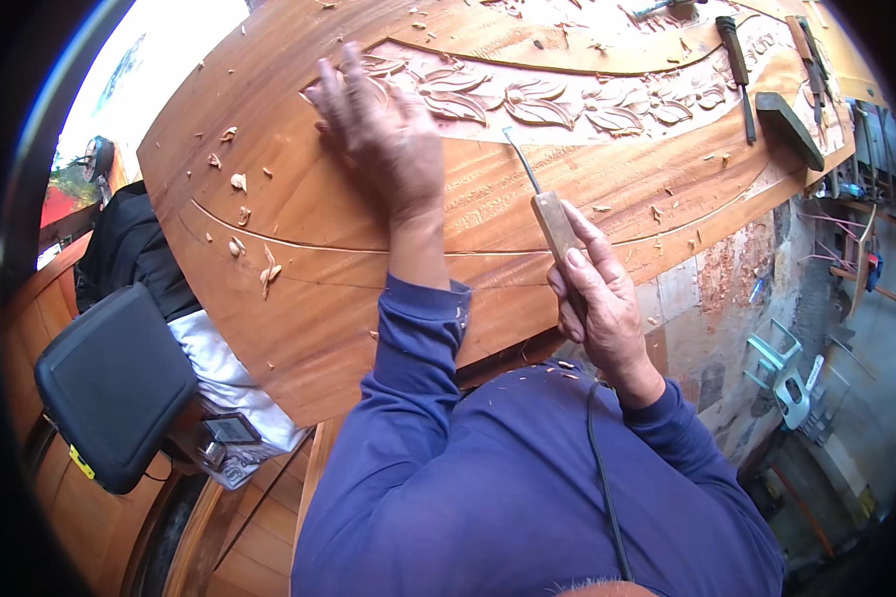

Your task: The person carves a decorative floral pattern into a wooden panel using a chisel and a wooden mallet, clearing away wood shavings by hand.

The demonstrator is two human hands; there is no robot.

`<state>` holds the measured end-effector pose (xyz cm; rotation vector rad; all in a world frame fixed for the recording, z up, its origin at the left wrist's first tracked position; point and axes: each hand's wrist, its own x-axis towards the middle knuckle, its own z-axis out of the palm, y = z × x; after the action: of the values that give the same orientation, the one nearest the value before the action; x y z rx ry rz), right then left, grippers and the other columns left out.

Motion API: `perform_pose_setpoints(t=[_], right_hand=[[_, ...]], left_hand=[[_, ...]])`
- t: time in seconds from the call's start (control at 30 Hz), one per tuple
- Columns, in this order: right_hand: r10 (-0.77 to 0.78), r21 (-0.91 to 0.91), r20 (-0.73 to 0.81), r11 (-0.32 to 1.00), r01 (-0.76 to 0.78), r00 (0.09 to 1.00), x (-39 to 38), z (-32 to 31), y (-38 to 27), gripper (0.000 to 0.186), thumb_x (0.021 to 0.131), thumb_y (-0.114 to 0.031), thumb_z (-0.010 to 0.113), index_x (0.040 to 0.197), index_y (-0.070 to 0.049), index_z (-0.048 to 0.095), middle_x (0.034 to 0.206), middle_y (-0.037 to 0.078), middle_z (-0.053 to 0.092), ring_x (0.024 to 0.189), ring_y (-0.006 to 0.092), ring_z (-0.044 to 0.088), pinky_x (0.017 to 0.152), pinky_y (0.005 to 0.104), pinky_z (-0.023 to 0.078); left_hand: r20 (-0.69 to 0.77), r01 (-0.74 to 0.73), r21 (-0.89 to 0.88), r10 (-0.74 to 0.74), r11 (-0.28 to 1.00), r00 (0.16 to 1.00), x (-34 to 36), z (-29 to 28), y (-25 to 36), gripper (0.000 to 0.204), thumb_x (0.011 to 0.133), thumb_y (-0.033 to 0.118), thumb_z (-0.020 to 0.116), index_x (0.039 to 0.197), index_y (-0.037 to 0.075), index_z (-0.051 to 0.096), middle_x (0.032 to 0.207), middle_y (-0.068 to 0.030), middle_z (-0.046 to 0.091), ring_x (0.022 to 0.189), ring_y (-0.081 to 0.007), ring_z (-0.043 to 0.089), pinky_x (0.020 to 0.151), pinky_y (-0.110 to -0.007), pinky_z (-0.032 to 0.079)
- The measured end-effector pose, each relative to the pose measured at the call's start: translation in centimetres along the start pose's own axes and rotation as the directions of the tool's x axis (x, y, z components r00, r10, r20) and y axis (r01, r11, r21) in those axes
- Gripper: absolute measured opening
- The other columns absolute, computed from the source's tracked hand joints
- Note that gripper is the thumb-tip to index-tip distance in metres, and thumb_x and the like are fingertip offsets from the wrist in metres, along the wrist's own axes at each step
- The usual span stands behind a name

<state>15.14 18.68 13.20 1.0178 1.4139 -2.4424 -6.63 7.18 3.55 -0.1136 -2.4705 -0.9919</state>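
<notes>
A large wooden panel [319, 289] lies before me, with a band of carved leaves and flowers [538, 102] in relief along its far part. My left hand [388, 144] rests on the left end of this band, fingers stretched out and holding nothing; it is slightly blurred. In my right hand [599, 289] is a carving chisel [556, 227], gripped by its pale wooden handle. Its thin metal blade points away from me, and the tip is at the near edge of the carved band. Part of the handle is hidden by my fingers.
On the panel's right lie a black-handled tool [733, 55], a dark block [789, 131] and more hand tools [809, 60]. Curled wood shavings [270, 269] are scattered about. A black case [117, 386] stands at left. A pale green plastic stool [788, 383] is at lower right.
</notes>
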Motion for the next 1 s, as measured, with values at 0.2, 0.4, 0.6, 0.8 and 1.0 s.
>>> perform_pose_setpoints(t=[0.2,0.4,0.6,0.8,1.0], right_hand=[[0.078,-0.020,0.017,0.997,-0.078,0.997,2.0,1.0,-1.5,0.056,0.110,-0.020,0.050,0.162,-0.010,0.031,0.082,0.000,0.053,0.046,0.0024,0.038,0.041,0.0188,0.033],[0.104,0.054,0.004,0.993,-0.104,0.995,1.5,3.7,-3.1,0.057,0.111,-0.020,0.048,0.161,-0.006,0.024,0.084,0.004,0.055,0.043,0.0066,0.042,0.039,0.0223,0.035],[0.091,0.084,0.008,0.992,-0.091,0.996,1.6,4.6,-2.4,0.056,0.111,-0.023,0.048,0.160,-0.010,0.023,0.089,0.007,0.058,0.044,0.0078,0.043,0.039,0.0217,0.036],[0.050,0.218,-0.032,0.975,-0.042,0.998,1.9,6.8,-0.7,0.056,0.112,-0.022,0.046,0.161,-0.013,0.021,0.092,0.007,0.055,0.044,0.0084,0.042,0.041,0.0235,0.036],[-0.018,0.355,0.173,0.934,-0.045,0.985,1.7,10.6,-3.0,0.057,0.113,-0.027,0.045,0.163,-0.017,0.020,0.089,0.005,0.055,0.044,0.0071,0.040,0.043,0.0234,0.038]], left_hand=[[0.249,-0.174,-0.797,0.577,0.579,0.778,-3.4,-0.6,4.0,0.028,0.099,0.022,0.059,0.088,0.001,0.075,0.077,-0.0105,0.068,0.075,-0.0263,0.064,0.078,-0.040,0.050],[0.553,0.296,-0.792,0.421,0.534,0.719,-4.1,-0.4,4.2,0.048,0.103,0.028,0.046,0.070,-0.001,0.065,0.064,-0.0120,0.063,0.056,-0.0227,0.057,0.059,-0.037,0.045],[0.518,0.291,-0.815,0.406,0.500,0.753,-3.8,-0.4,4.2,0.043,0.101,0.022,0.047,0.065,0.002,0.061,0.058,-0.0125,0.058,0.054,-0.0304,0.061,0.056,-0.041,0.048],[0.401,0.114,-0.871,0.559,0.477,0.725,-2.8,0.0,2.8,0.037,0.103,0.016,0.048,0.071,0.003,0.061,0.059,-0.0110,0.059,0.054,-0.0287,0.062,0.052,-0.038,0.048],[-0.130,-0.233,-0.925,0.327,0.300,0.936,1.0,-3.2,4.4,0.053,0.102,0.040,0.050,0.071,-0.001,0.064,0.060,-0.0098,0.059,0.055,-0.0217,0.056,0.055,-0.035,0.044]])
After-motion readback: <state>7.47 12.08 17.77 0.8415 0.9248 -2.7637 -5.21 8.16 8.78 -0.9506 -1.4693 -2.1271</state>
